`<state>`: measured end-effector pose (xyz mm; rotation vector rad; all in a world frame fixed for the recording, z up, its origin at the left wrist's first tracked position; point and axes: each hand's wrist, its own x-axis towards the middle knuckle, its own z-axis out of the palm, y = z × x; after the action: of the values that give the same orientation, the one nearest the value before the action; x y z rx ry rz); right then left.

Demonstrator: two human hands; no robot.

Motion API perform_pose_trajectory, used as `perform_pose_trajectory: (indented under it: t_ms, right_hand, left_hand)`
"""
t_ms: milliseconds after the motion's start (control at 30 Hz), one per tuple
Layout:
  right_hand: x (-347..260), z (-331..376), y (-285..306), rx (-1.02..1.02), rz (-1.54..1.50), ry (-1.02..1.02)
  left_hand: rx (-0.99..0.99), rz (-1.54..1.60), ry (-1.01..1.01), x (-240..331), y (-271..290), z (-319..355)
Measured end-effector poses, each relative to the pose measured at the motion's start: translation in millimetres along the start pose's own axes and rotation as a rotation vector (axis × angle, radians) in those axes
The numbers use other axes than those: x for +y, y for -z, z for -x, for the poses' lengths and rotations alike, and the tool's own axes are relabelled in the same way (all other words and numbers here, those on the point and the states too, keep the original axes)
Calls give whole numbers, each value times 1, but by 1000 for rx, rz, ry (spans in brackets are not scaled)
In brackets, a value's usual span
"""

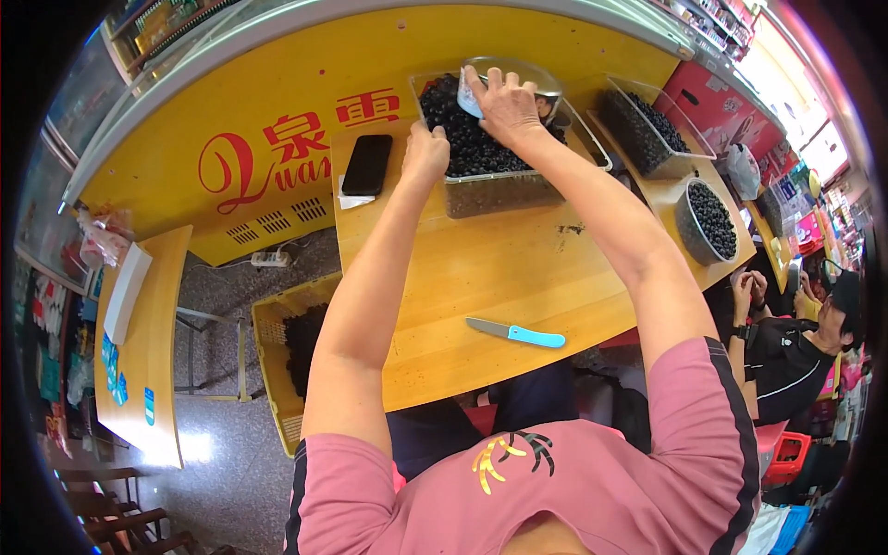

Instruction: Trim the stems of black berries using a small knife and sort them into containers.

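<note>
A clear plastic box (504,190) full of small dark round fruits (472,148) stands at the far end of a wooden table (499,268). My left hand (425,153) grips the box's near left rim. My right hand (504,102) reaches over the fruits and holds a metal bowl (527,74) tilted at the box's far edge. Both arms stretch forward from the lower edge, in pink short sleeves.
A knife (516,334) with a blue handle lies near the table's front edge. A black phone (367,165) rests at the far left corner. More dark fruits fill a second clear box (647,129), a round basin (708,220) and a yellow crate (291,351). A seated person (795,351) is at right.
</note>
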<state>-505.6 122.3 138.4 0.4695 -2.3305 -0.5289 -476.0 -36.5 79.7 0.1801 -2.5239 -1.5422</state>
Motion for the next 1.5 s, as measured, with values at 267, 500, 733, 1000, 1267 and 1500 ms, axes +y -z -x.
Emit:
perform_pose_trajectory:
  t_ms: [267,500,733,1000,1267,1500]
  right_hand:
    - [0,3,38,-63,-228,-24]
    - [75,12,49,-98,-361,-93]
    - [59,16,16,110,-218,28]
    - [48,33,17,-22,-247,49]
    - [66,36,17,-94,-524,-330]
    - [50,30,42,-269,-724,-502]
  left_hand:
    - [-12,-2,42,6,-1,1]
    - [-17,2,15,5,-1,-1]
    - [-11,8,14,7,1,3]
    - [-36,129,52,4,0,2]
    - [-13,126,-11,7,-5,1]
    - [-7,90,-29,5,3,3]
